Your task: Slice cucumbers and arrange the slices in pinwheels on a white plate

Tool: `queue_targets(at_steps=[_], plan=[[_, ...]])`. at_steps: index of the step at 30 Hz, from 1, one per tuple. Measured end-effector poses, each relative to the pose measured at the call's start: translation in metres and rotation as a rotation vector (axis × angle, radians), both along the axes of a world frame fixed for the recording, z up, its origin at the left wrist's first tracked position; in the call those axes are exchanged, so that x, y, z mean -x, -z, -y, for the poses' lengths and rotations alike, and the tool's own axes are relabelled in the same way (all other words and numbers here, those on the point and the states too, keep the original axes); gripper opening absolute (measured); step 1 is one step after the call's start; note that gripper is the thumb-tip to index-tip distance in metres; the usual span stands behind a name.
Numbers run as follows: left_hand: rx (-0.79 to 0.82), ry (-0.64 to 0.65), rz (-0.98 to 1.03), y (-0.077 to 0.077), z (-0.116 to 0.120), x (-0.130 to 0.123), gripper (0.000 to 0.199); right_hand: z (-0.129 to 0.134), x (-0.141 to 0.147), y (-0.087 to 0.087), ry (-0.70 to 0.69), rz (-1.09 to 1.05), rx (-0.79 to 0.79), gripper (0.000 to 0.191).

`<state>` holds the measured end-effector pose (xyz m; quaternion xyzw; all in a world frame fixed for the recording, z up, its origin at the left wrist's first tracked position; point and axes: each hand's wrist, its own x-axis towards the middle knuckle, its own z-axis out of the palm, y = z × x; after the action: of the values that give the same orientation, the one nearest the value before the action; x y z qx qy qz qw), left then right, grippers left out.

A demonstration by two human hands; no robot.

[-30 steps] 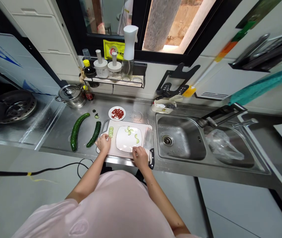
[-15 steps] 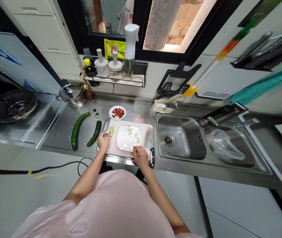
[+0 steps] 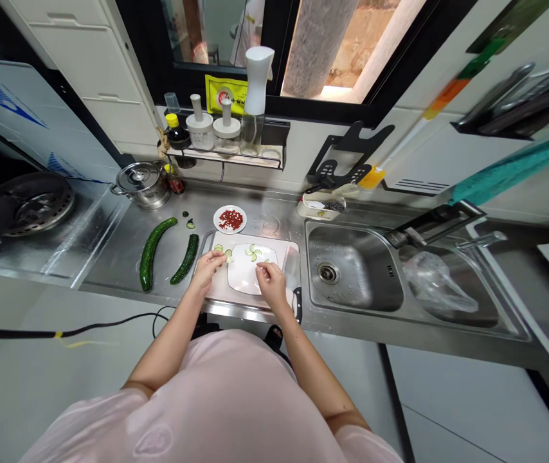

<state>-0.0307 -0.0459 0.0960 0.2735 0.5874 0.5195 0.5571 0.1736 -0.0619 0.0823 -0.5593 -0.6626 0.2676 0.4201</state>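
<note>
In apparent plating, a pale-green cucumber slice (image 3: 229,254) was pinched by the left hand (image 3: 207,269) (grip of the right hand (image 3: 271,283) indeterminable), and placement on the square white plate (image 3: 242,275) was judged due.

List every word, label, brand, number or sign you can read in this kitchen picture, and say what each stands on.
None can be read with certainty.
Yellow packet: printed characters, too blurred to read.
Small bottle beside the pot: red label, too small to read.
Pink shirt: raised emblem, unreadable.
Pale panel on the left: blue marks, no legible letters.
</note>
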Motion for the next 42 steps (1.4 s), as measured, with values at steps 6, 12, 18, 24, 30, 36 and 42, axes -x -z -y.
queue_targets(at_steps=[6,12,18,24,30,36,42], plan=[[-0.08,0.139,0.089,-0.026,0.005,-0.012,0.029,-0.024,0.016,-0.033,-0.067,-0.146,0.006,0.02],[-0.132,0.227,0.1,-0.034,0.008,-0.02,0.029,-0.031,0.025,-0.04,-0.248,-0.217,0.128,0.019],[-0.069,0.196,0.098,-0.03,0.01,-0.027,0.039,-0.034,0.026,-0.044,-0.203,-0.309,0.19,0.018],[0.237,0.331,0.413,-0.029,0.015,-0.036,0.06,-0.035,0.023,-0.054,-0.174,-0.312,0.163,0.015],[0.314,0.427,0.663,-0.032,0.017,-0.042,0.053,-0.031,0.02,-0.055,-0.205,-0.292,0.152,0.011],[0.152,0.369,0.674,-0.03,0.016,-0.043,0.03,-0.027,0.016,-0.061,-0.259,-0.28,0.157,0.013],[0.059,0.37,0.435,-0.032,0.015,-0.039,0.048,-0.026,0.009,-0.06,-0.265,-0.169,0.109,0.014]])
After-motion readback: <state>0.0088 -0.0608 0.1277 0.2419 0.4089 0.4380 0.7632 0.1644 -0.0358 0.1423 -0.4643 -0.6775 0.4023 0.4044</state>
